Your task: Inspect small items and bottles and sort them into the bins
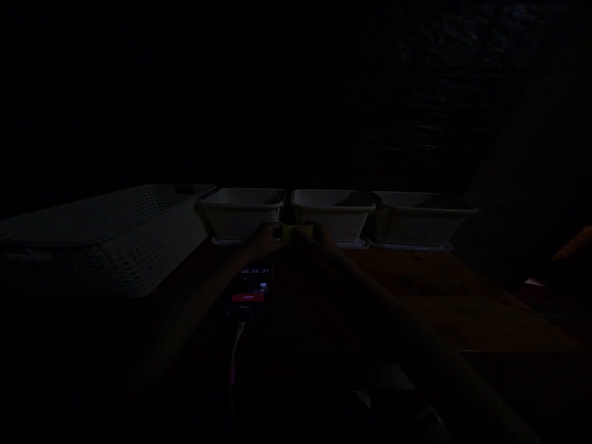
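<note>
The scene is very dark. Both hands meet around a small yellow-green block-shaped thing (297, 232), whose exact kind I cannot make out. My left hand (266, 239) grips its left end, and my right hand (324, 237) grips the right end. They hold it in front of the gap between two white tubs, the left tub (240, 216) and the middle tub (333, 219). Below my left hand lies a lit phone (250, 287) with a timer on its screen.
A white basket with holes (139, 240) stands at the left. Another white tub (416, 222) is at the right of the row. A cable (237, 342) runs from the phone toward me across the brown wooden table (439, 296). Something orange (573, 243) shows at the far right.
</note>
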Motion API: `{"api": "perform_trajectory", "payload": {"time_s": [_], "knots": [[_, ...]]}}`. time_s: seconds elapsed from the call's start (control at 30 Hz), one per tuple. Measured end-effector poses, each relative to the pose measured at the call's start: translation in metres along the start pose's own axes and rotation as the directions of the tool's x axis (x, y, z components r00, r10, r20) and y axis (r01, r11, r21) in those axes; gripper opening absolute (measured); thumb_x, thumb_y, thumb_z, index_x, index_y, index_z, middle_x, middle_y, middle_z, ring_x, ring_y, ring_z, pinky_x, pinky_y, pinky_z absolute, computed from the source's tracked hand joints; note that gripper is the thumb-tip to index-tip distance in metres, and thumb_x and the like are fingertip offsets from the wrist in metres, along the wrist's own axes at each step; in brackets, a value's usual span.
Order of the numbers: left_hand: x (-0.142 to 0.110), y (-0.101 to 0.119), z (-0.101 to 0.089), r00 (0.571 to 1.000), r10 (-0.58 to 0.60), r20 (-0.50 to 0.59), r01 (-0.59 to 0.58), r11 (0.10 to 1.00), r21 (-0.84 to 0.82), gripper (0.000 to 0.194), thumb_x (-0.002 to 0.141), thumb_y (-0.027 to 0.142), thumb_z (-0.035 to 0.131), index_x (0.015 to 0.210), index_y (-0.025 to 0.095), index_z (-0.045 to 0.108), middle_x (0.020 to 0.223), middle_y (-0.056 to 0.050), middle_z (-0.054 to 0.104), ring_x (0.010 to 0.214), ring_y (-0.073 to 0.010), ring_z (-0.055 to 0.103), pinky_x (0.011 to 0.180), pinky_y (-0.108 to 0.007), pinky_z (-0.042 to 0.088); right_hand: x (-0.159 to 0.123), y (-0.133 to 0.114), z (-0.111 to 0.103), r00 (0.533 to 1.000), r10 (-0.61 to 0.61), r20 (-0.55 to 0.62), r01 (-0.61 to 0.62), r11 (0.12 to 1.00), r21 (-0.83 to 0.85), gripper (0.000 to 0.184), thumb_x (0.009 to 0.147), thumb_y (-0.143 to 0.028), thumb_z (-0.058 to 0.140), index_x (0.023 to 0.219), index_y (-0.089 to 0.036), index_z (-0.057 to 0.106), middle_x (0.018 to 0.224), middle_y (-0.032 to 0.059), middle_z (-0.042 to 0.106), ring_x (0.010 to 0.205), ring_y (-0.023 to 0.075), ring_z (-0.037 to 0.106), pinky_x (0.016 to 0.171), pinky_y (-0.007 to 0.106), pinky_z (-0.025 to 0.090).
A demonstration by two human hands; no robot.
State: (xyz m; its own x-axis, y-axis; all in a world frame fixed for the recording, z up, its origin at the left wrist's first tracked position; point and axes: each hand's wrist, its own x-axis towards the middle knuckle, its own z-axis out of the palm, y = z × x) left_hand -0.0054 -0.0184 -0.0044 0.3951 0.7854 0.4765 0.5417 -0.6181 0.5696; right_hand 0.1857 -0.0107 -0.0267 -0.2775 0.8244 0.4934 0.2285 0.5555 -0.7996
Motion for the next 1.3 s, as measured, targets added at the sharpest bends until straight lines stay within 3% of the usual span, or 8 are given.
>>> {"api": "perform_trajectory", "payload": {"time_s": [0.3,0.47,0.57,0.67,0.87,1.07,1.2,1.3], "knots": [[-0.004,0.011,0.002,0.996,0.073,0.048,-0.073,0.997,0.0,0.048,0.085,0.056,0.04,0.087,0.014,0.063,0.082,-0.003,0.064,0.077,-0.0162,0.059,0.065,-0.024,0.044,0.002,-0.008,-0.011,0.998,-0.068,-0.007,0.066,0.99,-0.121,0.044,0.073,-0.056,0.058,0.073,-0.013,0.058,0.066,0.0024,0.058,0.057,0.0098,0.051,0.047,0.019,0.037],[-0.006,0.01,0.0,0.991,0.058,0.119,-0.067,0.995,0.078,0.05,0.086,0.057,0.036,0.087,0.016,0.063,0.079,-0.003,0.064,0.072,-0.0159,0.058,0.063,-0.025,0.043,0.002,-0.01,-0.014,0.991,0.099,0.092,-0.095,0.994,-0.051,0.049,0.074,-0.06,0.055,0.083,-0.012,0.061,0.073,0.0061,0.063,0.057,0.0109,0.056,0.048,0.02,0.041],[-0.006,0.009,0.0,0.989,0.017,0.15,-0.043,0.984,0.171,0.049,0.082,0.059,0.041,0.08,0.017,0.065,0.075,-0.003,0.065,0.068,-0.0162,0.058,0.062,-0.025,0.042,0.002,-0.015,-0.018,0.995,0.074,0.059,-0.065,0.987,-0.146,0.048,0.079,-0.058,0.051,0.092,-0.013,0.06,0.081,0.0086,0.066,0.065,0.0133,0.06,0.053,0.021,0.044],[-0.006,0.011,-0.001,0.977,0.043,0.21,-0.09,0.972,0.218,0.047,0.083,0.057,0.041,0.075,0.018,0.066,0.073,-0.003,0.065,0.067,-0.0158,0.058,0.06,-0.025,0.041,0.0,-0.02,-0.019,0.997,0.014,0.082,0.022,0.906,-0.424,0.04,0.082,-0.052,0.051,0.092,-0.014,0.063,0.085,0.01,0.068,0.073,0.0162,0.062,0.058,0.022,0.044],[-0.013,0.019,-0.003,0.945,0.094,0.314,-0.201,0.923,0.329,0.033,0.08,0.051,0.051,0.083,0.022,0.068,0.078,-0.003,0.066,0.069,-0.0162,0.059,0.063,-0.026,0.04,-0.008,-0.02,-0.014,0.941,0.211,0.264,0.048,0.692,-0.721,0.018,0.08,-0.026,0.058,0.091,-0.017,0.069,0.09,0.0116,0.069,0.076,0.0221,0.065,0.06,0.025,0.043],[-0.008,0.017,-0.008,0.985,0.088,0.15,-0.143,0.899,0.413,0.026,0.084,0.03,0.044,0.101,0.025,0.063,0.093,-0.003,0.068,0.082,-0.0181,0.062,0.07,-0.026,0.042,-0.013,-0.035,-0.006,0.969,0.036,0.246,0.152,0.698,-0.699,0.02,0.081,-0.024,0.057,0.097,-0.017,0.067,0.1,0.0128,0.067,0.086,0.0217,0.063,0.07,0.026,0.045],[-0.005,0.016,-0.011,0.997,0.083,0.001,-0.075,0.895,0.44,0.028,0.086,0.025,0.039,0.102,0.025,0.062,0.099,-0.003,0.067,0.087,-0.0185,0.062,0.072,-0.028,0.043,-0.018,-0.04,0.015,0.88,-0.032,0.474,0.333,0.753,-0.567,0.022,0.088,-0.022,0.048,0.097,-0.014,0.065,0.1,0.012,0.067,0.086,0.0184,0.063,0.074,0.026,0.046],[-0.006,0.017,-0.01,0.996,0.085,-0.005,-0.075,0.897,0.435,0.028,0.086,0.026,0.039,0.102,0.025,0.061,0.096,-0.003,0.067,0.085,-0.0183,0.062,0.072,-0.029,0.044,-0.022,-0.035,0.028,0.845,-0.123,0.52,0.422,0.75,-0.509,0.027,0.09,-0.027,0.045,0.11,-0.017,0.059,0.108,0.0107,0.064,0.095,0.0182,0.061,0.079,0.03,0.046]]}}
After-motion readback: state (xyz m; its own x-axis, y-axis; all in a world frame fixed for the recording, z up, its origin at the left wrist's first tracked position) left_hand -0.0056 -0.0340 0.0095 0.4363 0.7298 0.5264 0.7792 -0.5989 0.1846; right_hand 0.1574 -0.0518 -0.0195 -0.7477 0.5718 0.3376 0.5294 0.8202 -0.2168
